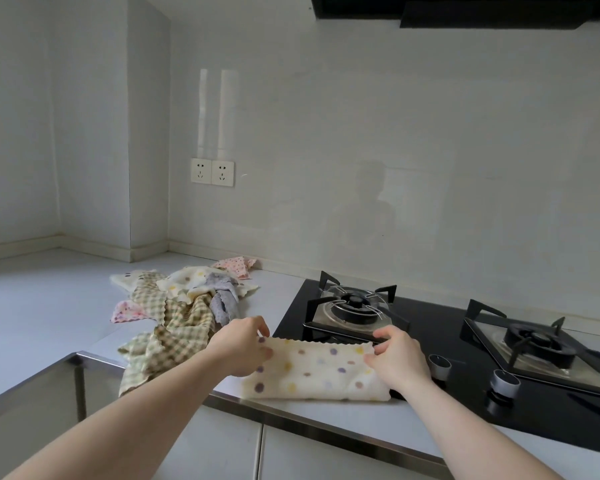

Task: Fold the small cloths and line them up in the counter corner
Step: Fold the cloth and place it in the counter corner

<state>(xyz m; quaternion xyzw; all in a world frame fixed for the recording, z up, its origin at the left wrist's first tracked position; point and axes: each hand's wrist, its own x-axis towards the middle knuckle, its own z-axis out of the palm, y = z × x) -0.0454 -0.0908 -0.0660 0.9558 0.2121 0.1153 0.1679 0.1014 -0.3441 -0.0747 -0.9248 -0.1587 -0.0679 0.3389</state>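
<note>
A cream cloth with coloured dots lies folded in half at the counter's front edge, partly over the black hob. My left hand pinches its far left corner and my right hand pinches its far right corner. Behind my left hand sits a loose pile of unfolded cloths: green checked, cream dotted, grey and pink ones. A pink dotted cloth lies by the back wall.
A black gas hob with two burners and two knobs fills the right side of the counter. The counter corner lies at the far left beside a wall column. Two wall sockets sit above the pile.
</note>
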